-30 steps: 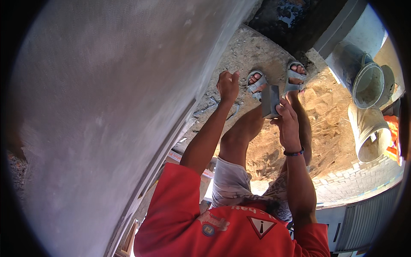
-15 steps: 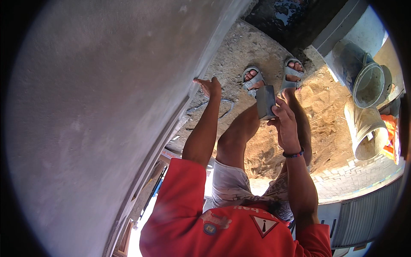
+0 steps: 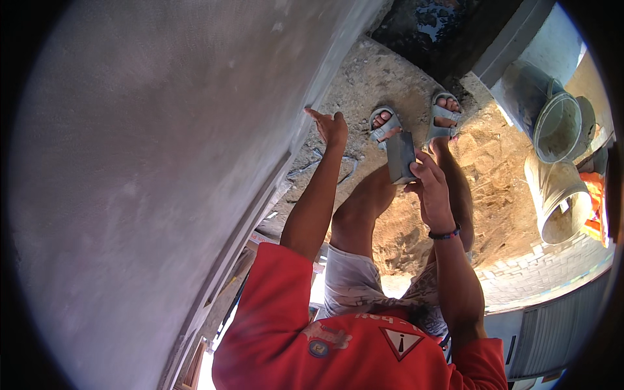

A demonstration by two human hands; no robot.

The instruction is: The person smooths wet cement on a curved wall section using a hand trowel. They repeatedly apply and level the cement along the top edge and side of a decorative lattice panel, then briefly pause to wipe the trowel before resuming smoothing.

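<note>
A dark grey rectangular block (image 3: pixel 400 158) is in my right hand (image 3: pixel 429 185), gripped at its near end with the thumb on one side. The block is held over the ground, in front of my shins. My left hand (image 3: pixel 331 128) reaches out to the lower edge of the grey plastered wall (image 3: pixel 149 162), fingers stretched and thumb apart, holding nothing. Its fingertips are at the wall's bottom edge, and I cannot tell whether they press on it.
My sandalled feet (image 3: pixel 444 118) stand on rough sandy ground (image 3: pixel 497 188). To the right lie a dark bucket (image 3: pixel 533 104) and a pale bucket (image 3: pixel 545 188), both tipped, with orange material (image 3: pixel 593 201) beside them. A dark wet pit (image 3: pixel 422 42) lies ahead. A thin strip (image 3: pixel 351 172) curls near the wall.
My left hand has shifted a little forward and right along the wall's lower edge. The block in my right hand has moved only slightly.
</note>
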